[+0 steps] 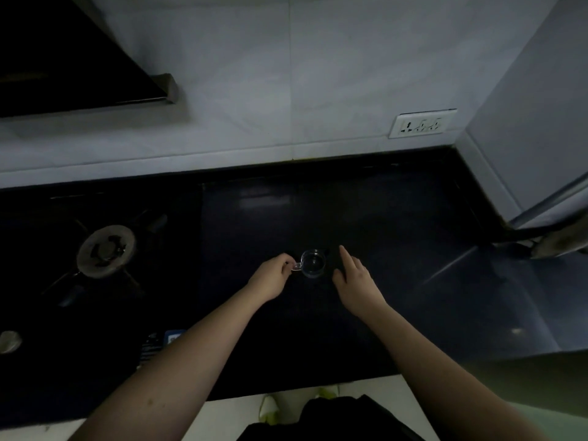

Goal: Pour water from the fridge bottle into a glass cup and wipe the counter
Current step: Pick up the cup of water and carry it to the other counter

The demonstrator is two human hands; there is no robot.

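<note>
Head view, looking down on a dim kitchen: one glass cup (313, 263) stands upright on the dark counter (397, 297), directly ahead of the person and between the two hands. Its handle sticks out toward the left hand (273, 275), whose curled fingers pinch that handle; so the cup body lies just to the right of that grip, touching it through the handle. The right hand (353, 278) sits just on the other side of the cup, fingers straight and relaxed, holding nothing, near the cup wall but, as far as I can tell, not touching it. The left is plainly the hand in charge of the cup. Whether there is water in the cup is hard to say in this light; it looks clear, with a dark bottom.

Counting: one cup, two bare hands, no bottle anywhere in sight, no cloth that I can make out. My guess is the cup is merely being placed, and the bottle has yet to be fetched.

To the left of the gripping hand is a gas burner (106, 251); far beyond the open hand, on the wall, one socket plate (421, 124).
</note>
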